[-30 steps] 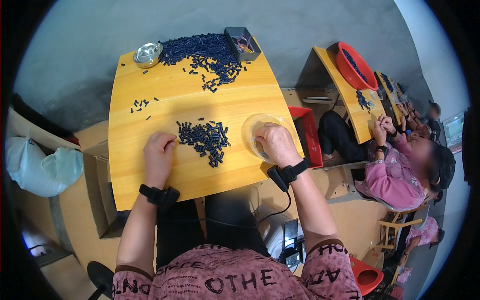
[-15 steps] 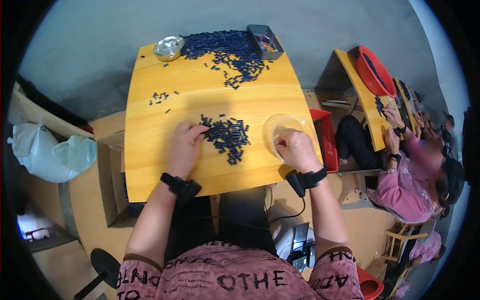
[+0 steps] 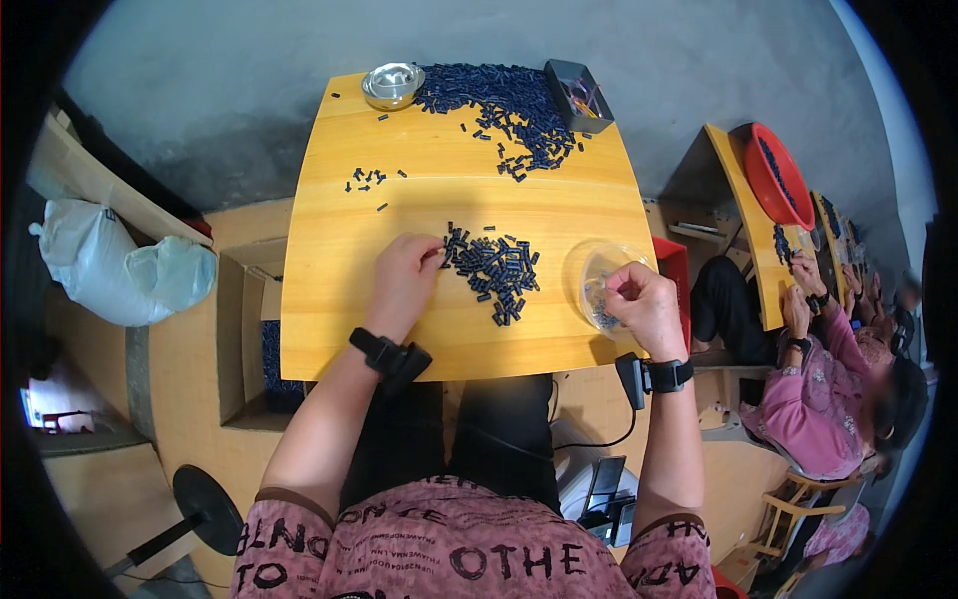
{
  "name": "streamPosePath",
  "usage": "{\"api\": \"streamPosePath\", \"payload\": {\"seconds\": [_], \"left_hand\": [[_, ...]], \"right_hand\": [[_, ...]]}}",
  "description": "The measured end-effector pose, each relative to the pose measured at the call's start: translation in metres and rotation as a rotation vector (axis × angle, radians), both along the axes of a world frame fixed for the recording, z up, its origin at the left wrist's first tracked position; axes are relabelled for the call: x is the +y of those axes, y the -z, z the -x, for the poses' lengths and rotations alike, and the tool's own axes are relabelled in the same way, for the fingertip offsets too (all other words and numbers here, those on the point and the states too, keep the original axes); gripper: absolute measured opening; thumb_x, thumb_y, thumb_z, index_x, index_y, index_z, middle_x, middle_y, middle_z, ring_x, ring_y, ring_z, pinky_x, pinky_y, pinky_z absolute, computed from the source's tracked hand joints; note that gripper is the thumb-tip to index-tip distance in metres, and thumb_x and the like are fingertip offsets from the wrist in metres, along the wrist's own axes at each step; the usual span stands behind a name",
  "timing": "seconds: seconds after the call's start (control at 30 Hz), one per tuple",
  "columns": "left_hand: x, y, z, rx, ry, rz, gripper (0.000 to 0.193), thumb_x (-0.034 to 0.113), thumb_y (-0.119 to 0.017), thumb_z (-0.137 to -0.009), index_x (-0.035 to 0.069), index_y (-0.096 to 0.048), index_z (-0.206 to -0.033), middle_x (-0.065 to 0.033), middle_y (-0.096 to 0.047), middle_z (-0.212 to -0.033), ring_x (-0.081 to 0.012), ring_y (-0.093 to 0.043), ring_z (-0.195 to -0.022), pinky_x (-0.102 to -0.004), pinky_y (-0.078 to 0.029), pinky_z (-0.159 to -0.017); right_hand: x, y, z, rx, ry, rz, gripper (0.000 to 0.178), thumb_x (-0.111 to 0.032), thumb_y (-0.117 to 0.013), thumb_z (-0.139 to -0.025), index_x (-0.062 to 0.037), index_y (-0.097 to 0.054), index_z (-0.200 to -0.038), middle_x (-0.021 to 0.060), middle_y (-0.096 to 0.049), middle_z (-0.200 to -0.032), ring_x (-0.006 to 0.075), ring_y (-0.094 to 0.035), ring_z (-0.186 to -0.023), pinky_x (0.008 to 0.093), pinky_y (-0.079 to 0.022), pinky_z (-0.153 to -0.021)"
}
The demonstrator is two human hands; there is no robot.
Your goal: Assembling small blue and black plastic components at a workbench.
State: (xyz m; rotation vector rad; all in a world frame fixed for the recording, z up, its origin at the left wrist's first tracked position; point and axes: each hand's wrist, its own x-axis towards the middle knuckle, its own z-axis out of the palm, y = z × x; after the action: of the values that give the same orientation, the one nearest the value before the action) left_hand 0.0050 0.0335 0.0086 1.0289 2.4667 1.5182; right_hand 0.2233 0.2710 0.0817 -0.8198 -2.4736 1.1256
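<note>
A heap of small dark cylindrical pieces (image 3: 499, 270) lies on the yellow wooden table (image 3: 339, 309) in front of me. My left hand (image 3: 404, 285) is at the heap's left edge, thumb and fingers pinched together beside a dark piece. Whether that piece is between the fingertips, I cannot make out. To the right stands a clear round bowl (image 3: 591, 262) with small bits in its bottom. Over its right side hovers my right hand (image 3: 647, 307), thumb and forefinger pressed together. Anything in that pinch is too small to name.
At the table's far edge are a larger mass of dark pieces (image 3: 489, 88), a clear glass bowl (image 3: 392, 88) and a grey box (image 3: 579, 98). Several small pieces (image 3: 366, 180) lie far left. A cardboard box (image 3: 232, 339) stands left; a co-worker (image 3: 823, 389) sits right.
My right hand has risen from inside the clear bowl to over its right side. My left hand stays pinched at the heap's left edge. The whole view has shifted.
</note>
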Motion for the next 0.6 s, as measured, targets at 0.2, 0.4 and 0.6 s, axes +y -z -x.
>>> {"api": "streamPosePath", "payload": {"seconds": [0.2, 0.4, 0.6], "left_hand": [[0.015, 0.005, 0.008, 0.038, -0.047, 0.182, 0.013, 0.002, -0.075, -0.075, 0.001, -0.069, -0.087, -0.0144, -0.065, -0.085, -0.0284, -0.065, -0.077, -0.0359, -0.052, -0.071], [0.009, 0.002, 0.007, -0.013, -0.041, 0.107, 0.010, 0.004, -0.074, -0.075, 0.002, -0.066, -0.080, -0.0146, -0.063, -0.085, -0.0342, -0.061, -0.083, -0.0428, -0.050, -0.075], [0.002, 0.009, 0.002, 0.058, -0.061, -0.003, 0.010, 0.002, -0.070, -0.081, 0.000, -0.064, -0.089, -0.0116, -0.062, -0.081, -0.0276, -0.061, -0.079, -0.0350, -0.050, -0.073]], "right_hand": [[-0.004, 0.008, -0.008, 0.106, 0.022, 0.183, 0.008, 0.003, -0.066, -0.079, -0.0006, -0.066, -0.086, -0.0030, -0.062, -0.073, 0.0031, -0.056, -0.068, 0.0195, -0.047, -0.064], [-0.016, -0.007, -0.013, 0.135, 0.091, 0.264, 0.016, 0.006, -0.065, -0.079, -0.0005, -0.068, -0.093, -0.0040, -0.063, -0.079, 0.0030, -0.057, -0.070, 0.0192, -0.047, -0.063], [-0.031, -0.009, -0.013, 0.279, 0.108, 0.297, 0.014, 0.005, -0.065, -0.086, -0.0007, -0.069, -0.098, -0.0027, -0.063, -0.080, 0.0041, -0.059, -0.070, 0.0194, -0.048, -0.061]]}}
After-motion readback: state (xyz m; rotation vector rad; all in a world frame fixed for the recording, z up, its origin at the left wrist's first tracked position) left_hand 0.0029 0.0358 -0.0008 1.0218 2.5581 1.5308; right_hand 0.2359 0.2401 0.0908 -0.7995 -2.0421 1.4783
